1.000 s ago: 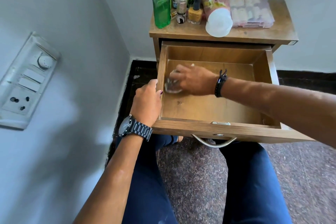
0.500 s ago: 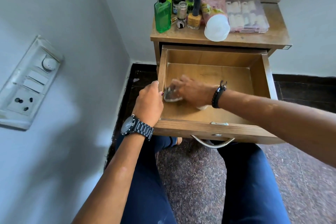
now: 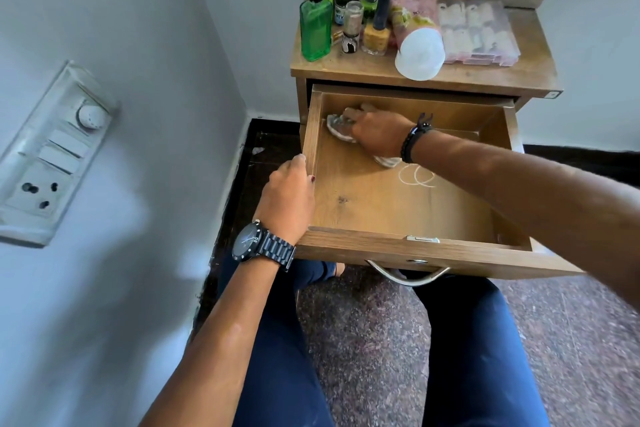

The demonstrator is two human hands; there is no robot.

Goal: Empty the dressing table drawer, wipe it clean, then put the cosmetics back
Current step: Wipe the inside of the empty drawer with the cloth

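Wood-grain laminate lines the drawer [image 3: 398, 204], pulled well out from under the tabletop [image 3: 485, 80] and bare of cosmetics. The right hand [image 3: 377, 133] presses a crumpled pale cloth [image 3: 337, 128] into the drawer's far-left corner, fingers curled over it; the fingertips are blurred, so I cannot tell how tightly they pinch. The left hand [image 3: 287, 194] grips the drawer's left wall, fingers together outside it and thumb over the rim.

Risks, as I judge them: two pale ring marks [image 3: 417, 175] near the drawer's middle, just beside the right wrist, could be missed if wiping stays in the corner. A hard push might shake the cabinet and topple the tall, narrow bottles [image 3: 375, 28] crowded above the drawer's left half, or the green bottle [image 3: 315, 29] beside them. The tube [image 3: 415, 31] stands on its broad white cap, close to the tabletop's edge. A clear, ribbed plastic box [image 3: 479, 33] lies flat above the drawer's right half.
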